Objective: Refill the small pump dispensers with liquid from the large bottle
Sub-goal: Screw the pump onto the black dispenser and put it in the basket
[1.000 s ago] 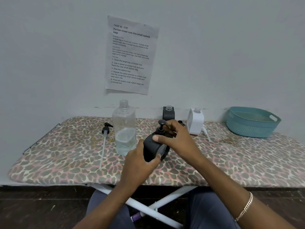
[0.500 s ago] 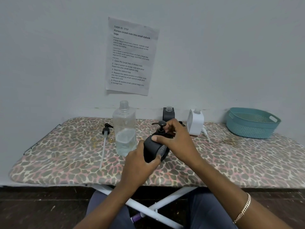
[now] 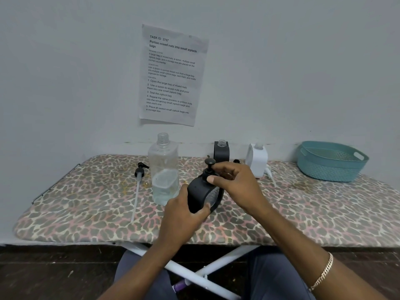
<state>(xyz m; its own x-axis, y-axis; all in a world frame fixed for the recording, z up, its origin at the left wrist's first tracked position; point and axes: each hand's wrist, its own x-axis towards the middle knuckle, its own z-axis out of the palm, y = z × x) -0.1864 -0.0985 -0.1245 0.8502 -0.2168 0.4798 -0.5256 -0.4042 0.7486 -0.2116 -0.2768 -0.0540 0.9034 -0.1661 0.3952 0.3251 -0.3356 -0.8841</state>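
1. Near the middle of the leopard-print board [image 3: 86, 202], in the head view, a small black dispenser [image 3: 198, 194] is held just above the cover, tilted slightly to the right
2. Left hand [image 3: 184, 215] grips the dispenser's lower body from the near side, thumb curled across its front
3. Right hand [image 3: 238, 187] comes in from the right, its thumb and fingers pinching the collar of the black pump head [image 3: 210, 163] that sits on top of the dispenser; a chain bracelet [image 3: 323, 273] hangs on that wrist
4. Just left of the held dispenser stands the large clear bottle [image 3: 164, 169], upright, uncapped and holding clear liquid in its lower part
5. Left of the bottle a loose pump with a long tube [image 3: 138, 180] lies flat on the cover
6. Far side, by the wall: a second black dispenser [image 3: 221, 151] with its neck bare, and to its right a white dispenser [image 3: 257, 159], also without a pump
7. Far right corner holds a teal basket [image 3: 331, 163]
8. On the wall above the bottle hangs a printed sheet [image 3: 173, 74]
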